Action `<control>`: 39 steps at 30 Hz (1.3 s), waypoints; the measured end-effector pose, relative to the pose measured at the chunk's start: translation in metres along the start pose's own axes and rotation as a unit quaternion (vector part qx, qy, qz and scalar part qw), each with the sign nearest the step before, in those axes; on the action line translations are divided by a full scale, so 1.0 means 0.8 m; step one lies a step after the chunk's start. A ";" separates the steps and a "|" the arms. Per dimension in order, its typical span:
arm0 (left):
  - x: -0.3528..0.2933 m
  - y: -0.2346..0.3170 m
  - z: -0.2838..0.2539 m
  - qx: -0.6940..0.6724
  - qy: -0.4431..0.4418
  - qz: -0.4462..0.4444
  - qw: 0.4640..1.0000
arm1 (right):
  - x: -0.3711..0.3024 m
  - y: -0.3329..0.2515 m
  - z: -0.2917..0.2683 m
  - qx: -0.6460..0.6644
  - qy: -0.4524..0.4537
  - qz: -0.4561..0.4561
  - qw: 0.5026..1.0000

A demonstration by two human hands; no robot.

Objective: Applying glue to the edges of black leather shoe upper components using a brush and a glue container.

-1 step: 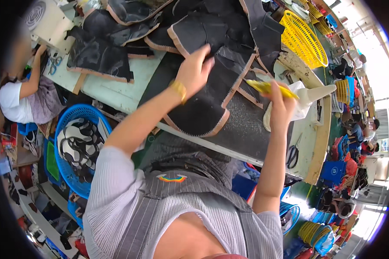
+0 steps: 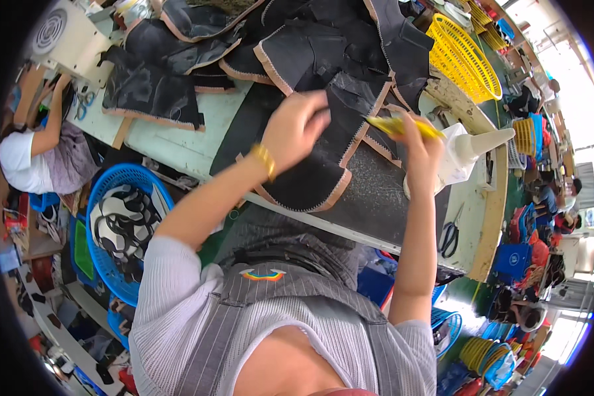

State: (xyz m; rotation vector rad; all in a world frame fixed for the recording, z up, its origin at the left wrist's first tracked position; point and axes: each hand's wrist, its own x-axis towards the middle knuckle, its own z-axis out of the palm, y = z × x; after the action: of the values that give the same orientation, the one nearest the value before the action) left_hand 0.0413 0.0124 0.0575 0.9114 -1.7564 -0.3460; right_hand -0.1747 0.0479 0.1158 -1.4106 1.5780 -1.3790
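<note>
Black shoe-upper-like pieces with tan zigzag-stitched edges lie on a dark mat on the worktable. My left hand, with a gold band at the wrist, is just over the nearest piece. It is a little blurred, its fingers apart and loosely bent, and nothing shows in it. In my right hand is a flat yellow tool with a thin tip pointing left, near the stitched edge of that piece; its exact kind is unclear. Beside this hand lies a white container with a long cone-shaped spout.
Black-handled scissors lie at the table's right. A yellow basket stands at the back right, more black pieces at the back left. A blue basket of black-and-white pieces is at my left. Another person sits by a machine.
My left hand has drawn back slightly toward me over the black piece. My right hand has shifted a little left and away from me with the yellow tool.
</note>
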 end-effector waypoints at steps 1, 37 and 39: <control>-0.026 0.017 -0.017 0.024 -0.131 0.016 0.991 | 0.021 0.022 0.023 0.057 -0.020 -0.027 0.998; -0.126 0.020 -0.045 0.083 -0.420 0.074 0.901 | -0.043 0.046 -0.110 -0.005 0.123 0.012 0.992; -0.120 0.024 -0.011 0.114 -0.375 0.093 0.915 | -0.048 0.054 -0.135 -0.051 0.163 0.030 0.985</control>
State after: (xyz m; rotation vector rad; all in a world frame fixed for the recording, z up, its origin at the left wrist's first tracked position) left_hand 0.0540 0.0961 0.0071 0.8149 -2.6172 -0.4013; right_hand -0.2774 0.1116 0.0971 -1.2292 1.9064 -1.5736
